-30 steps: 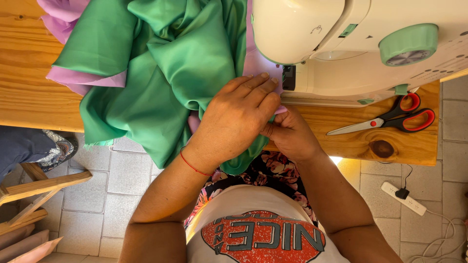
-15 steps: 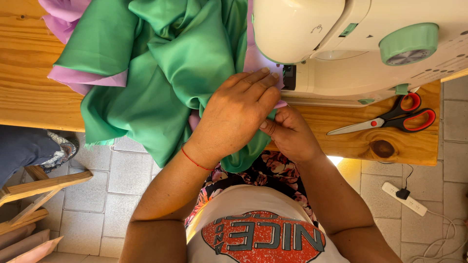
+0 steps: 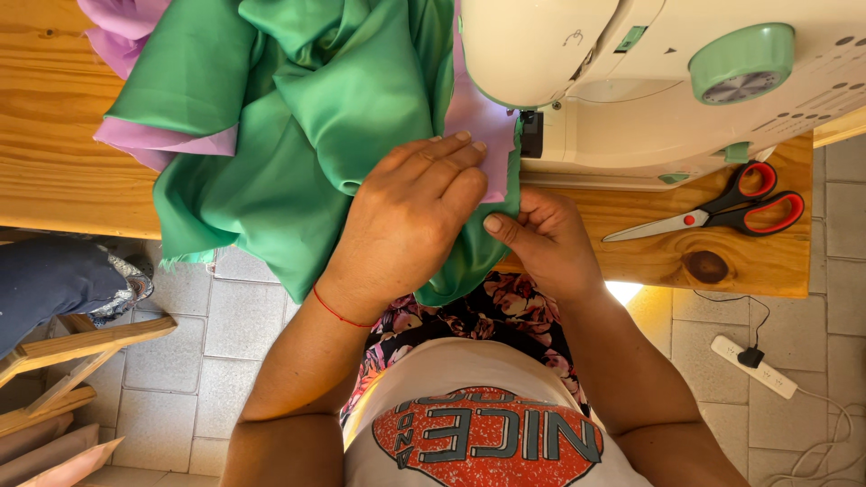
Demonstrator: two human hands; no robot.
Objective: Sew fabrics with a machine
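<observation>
Broad wooden table [image 3: 63, 162] across the top. Cream sewing machine [image 3: 631, 81] with a green dial standing at the right. Green fabric [image 3: 298, 117] heaped over the table edge, lilac fabric [image 3: 478, 126] under it beside the machine. Left hand [image 3: 406, 225] spread flat, pressing both layers down. Right hand [image 3: 541, 239] curled, pinching the fabric edge between thumb and fingers. Red-handled scissors [image 3: 722, 212] lying closed on the table, well right.

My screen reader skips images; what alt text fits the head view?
Left hand presses green fabric flat while right hand pinches its edge, before a white sewing machine on a wooden table; red-handled scissors lie right.
</observation>
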